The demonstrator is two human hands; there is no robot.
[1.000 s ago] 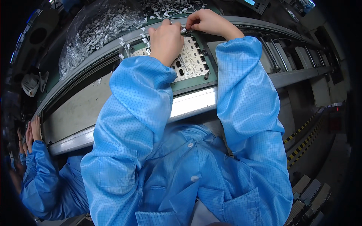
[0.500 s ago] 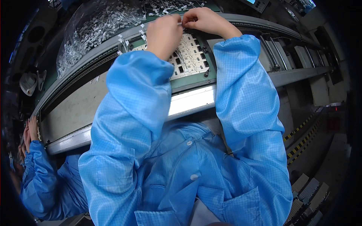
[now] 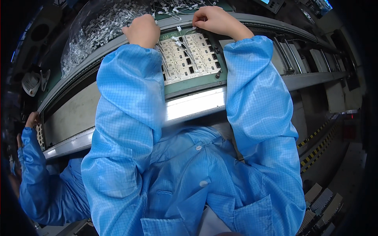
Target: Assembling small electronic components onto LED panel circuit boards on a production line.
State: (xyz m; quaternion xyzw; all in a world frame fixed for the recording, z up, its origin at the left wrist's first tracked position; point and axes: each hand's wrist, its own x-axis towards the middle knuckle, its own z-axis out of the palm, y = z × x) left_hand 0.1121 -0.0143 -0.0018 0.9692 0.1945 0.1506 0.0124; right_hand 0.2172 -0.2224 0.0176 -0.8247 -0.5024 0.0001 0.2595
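Note:
My right hand is at the far edge of a green carrier, its thumb and forefinger pinched together on a thin white cable. Pale circuit boards with small black parts sit side by side in that carrier. Across them lie white cables with a white connector on one end. Farther left, by the far rail, my left hand is curled closed with its back toward me. Its fingertips are hidden, and I cannot make out what they hold.
A clear plastic bag heaped with white connector cables lies beyond the rail at the left. More cables are scattered at the back. The metal conveyor's near rail runs before me. At far left, a co-worker's hand is at the line.
My left hand has moved left, away from my right hand, uncovering the boards and the cables on them. My right hand stays almost in place. The co-worker's hands have shifted.

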